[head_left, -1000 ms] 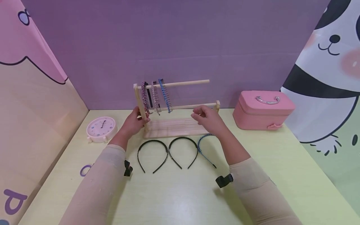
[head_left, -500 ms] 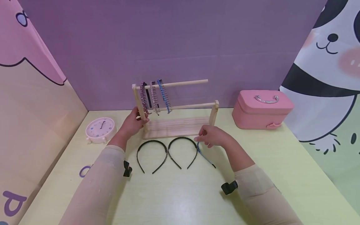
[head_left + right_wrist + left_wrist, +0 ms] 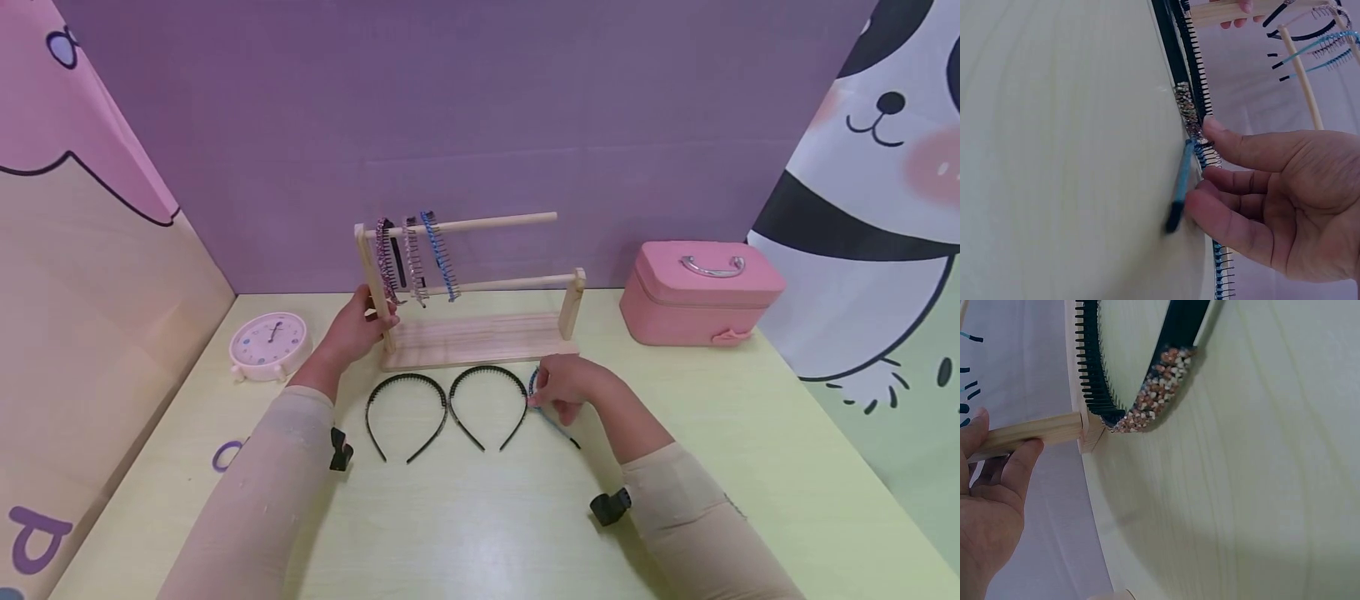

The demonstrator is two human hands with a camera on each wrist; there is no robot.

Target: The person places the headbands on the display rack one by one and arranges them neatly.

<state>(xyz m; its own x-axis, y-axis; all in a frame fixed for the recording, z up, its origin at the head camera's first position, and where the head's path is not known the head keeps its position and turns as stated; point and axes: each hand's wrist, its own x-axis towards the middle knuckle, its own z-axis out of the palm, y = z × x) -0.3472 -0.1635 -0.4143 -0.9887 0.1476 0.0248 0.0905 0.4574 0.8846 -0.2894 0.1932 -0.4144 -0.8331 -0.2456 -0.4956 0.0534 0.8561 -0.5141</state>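
My left hand [image 3: 356, 325] grips the left upright of a wooden rack [image 3: 480, 337], thumb and fingers around the post in the left wrist view. On the rack's upper rod hang a dark pink beaded headband [image 3: 386, 262], a pale one [image 3: 413, 262] and a blue one [image 3: 442, 265]. Over another blue headband [image 3: 1183, 172] on the table is my right hand [image 3: 573, 387]. In the right wrist view its thumb and fingers are spread apart beside the band, partly covering it. Two black toothed headbands [image 3: 405, 377] lie left of it, side by side.
A pink clock [image 3: 270, 340] lies at the left, with a purple ring [image 3: 227, 454] nearer me, partly hidden by the left sleeve. At the back right stands a pink case [image 3: 701, 296] with a silver handle. A purple wall backs the table.
My right hand has come down from in front of the rack's right end to the blue headband on the table. The left hand has stayed on the upright.
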